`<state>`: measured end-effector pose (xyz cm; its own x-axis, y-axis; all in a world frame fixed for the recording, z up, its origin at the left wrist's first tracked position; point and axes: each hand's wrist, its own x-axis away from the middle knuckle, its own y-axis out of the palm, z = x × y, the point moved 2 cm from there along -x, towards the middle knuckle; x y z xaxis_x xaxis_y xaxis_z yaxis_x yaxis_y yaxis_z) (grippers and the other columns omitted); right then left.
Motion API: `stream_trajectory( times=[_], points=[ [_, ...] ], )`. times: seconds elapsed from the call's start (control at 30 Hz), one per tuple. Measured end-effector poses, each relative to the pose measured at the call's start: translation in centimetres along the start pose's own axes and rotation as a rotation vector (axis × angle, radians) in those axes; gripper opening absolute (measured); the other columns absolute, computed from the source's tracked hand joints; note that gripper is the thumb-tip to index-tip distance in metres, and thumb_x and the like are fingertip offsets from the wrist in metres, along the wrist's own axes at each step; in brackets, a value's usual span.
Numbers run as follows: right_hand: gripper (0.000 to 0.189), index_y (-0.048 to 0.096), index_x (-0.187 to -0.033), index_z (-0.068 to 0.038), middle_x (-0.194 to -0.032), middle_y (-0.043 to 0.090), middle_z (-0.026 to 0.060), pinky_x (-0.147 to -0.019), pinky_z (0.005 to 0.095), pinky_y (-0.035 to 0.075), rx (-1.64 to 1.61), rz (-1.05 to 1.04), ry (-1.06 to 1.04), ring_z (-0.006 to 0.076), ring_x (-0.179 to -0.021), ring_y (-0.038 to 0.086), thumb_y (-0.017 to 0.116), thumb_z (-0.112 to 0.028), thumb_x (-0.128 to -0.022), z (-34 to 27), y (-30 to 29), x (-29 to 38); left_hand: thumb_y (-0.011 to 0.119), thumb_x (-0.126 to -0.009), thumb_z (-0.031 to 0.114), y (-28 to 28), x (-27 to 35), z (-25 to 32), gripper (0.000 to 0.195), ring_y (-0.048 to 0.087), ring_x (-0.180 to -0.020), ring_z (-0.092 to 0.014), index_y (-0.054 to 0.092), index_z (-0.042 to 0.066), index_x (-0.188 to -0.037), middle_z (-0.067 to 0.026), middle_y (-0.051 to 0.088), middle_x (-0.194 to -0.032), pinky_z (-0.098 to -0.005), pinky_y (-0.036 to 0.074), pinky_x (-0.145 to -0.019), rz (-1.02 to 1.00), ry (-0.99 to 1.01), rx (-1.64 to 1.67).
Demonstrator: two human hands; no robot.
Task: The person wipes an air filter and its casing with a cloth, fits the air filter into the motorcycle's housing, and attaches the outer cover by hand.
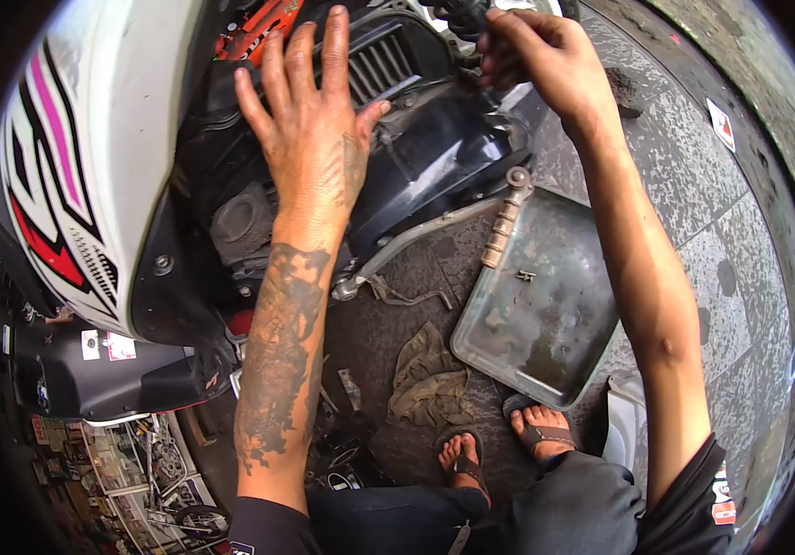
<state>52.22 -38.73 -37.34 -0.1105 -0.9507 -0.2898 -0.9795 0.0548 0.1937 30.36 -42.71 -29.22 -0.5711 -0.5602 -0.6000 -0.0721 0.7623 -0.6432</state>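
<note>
My left hand (314, 118) is spread over the side of a scooter's engine, fingers apart with nothing visible in it. Below and around it lies a black plastic engine cover (432, 152) with a slatted vent (383, 66). Up at the top edge, my right hand (543, 55) has its fingers curled beside a black coil spring (463, 17). Its fingertips are partly hidden, so whether they pinch something is unclear. A kick-start lever (425, 225) runs under the cover, its ribbed pedal (501, 232) overlapping a metal tray (543, 326). Small metal fasteners (524, 276) lie in the tray.
A white scooter body panel (134, 104) with coloured graphics stands at left. A crumpled brown rag (425, 381) lies on the tiled floor near my sandalled feet (463, 458). Another scooter's black seat (120, 374) and a parts display case (120, 458) are lower left.
</note>
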Motion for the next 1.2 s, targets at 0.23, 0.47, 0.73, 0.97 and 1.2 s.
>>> stream_trajectory(
  times=[0.23,0.47,0.73,0.97,1.2],
  points=[
    [0.033,0.068,-0.091,0.002,-0.077,0.071,0.0124,-0.071,0.0358,0.053,0.326,-0.052,-0.158,0.0250,-0.075,0.070,0.049,-0.024,-0.100,-3.3,5.3,-0.9,0.080,-0.074,0.039,0.2,0.6,-0.8,0.099,0.029,-0.142,-0.033,0.026,0.023,-0.155,-0.0082,0.040,-0.147,-0.0618,0.014,-0.116,-0.035,-0.063,0.022],
    [0.029,0.073,-0.096,-0.003,-0.086,0.074,0.0141,-0.085,0.0362,0.055,0.287,0.016,-0.257,0.0276,-0.087,0.072,0.054,-0.025,-0.096,-3.1,3.4,2.2,0.078,-0.077,0.040,0.2,0.4,-0.3,0.100,0.028,-0.143,-0.033,0.020,0.024,-0.157,-0.0078,0.037,-0.150,-0.0642,0.015,-0.115,-0.027,-0.042,0.049],
    [0.028,0.071,-0.107,-0.001,-0.102,0.071,0.0187,-0.092,0.0398,0.051,0.304,-0.130,-0.342,0.0341,-0.101,0.068,0.058,-0.021,-0.093,-0.9,7.0,1.9,0.081,-0.076,0.029,-1.3,0.5,-0.2,0.097,0.025,-0.145,-0.034,0.026,0.019,-0.155,-0.0119,0.033,-0.152,-0.0623,0.016,-0.115,-0.038,-0.057,0.110],
    [0.028,0.069,-0.115,-0.003,-0.100,0.074,0.0142,-0.090,0.0340,0.052,0.234,-0.194,-0.257,0.0247,-0.098,0.071,0.059,-0.020,-0.096,-0.7,6.6,1.6,0.061,-0.092,0.025,-6.3,4.8,0.1,0.035,0.052,-0.109,-0.031,0.057,0.005,-0.120,-0.0116,0.057,-0.112,-0.0437,0.037,-0.097,-0.110,-0.197,0.289],
    [0.030,0.067,-0.104,0.002,-0.086,0.071,0.0119,-0.078,0.0325,0.051,0.038,-0.285,-0.055,0.0176,-0.082,0.067,0.056,-0.026,-0.100,-2.7,6.6,2.1,0.063,-0.088,0.017,-4.1,4.8,-2.2,0.037,0.050,-0.112,-0.034,0.052,-0.002,-0.118,-0.0168,0.054,-0.113,-0.0468,0.038,-0.100,-0.095,-0.259,0.141]
  ],
)
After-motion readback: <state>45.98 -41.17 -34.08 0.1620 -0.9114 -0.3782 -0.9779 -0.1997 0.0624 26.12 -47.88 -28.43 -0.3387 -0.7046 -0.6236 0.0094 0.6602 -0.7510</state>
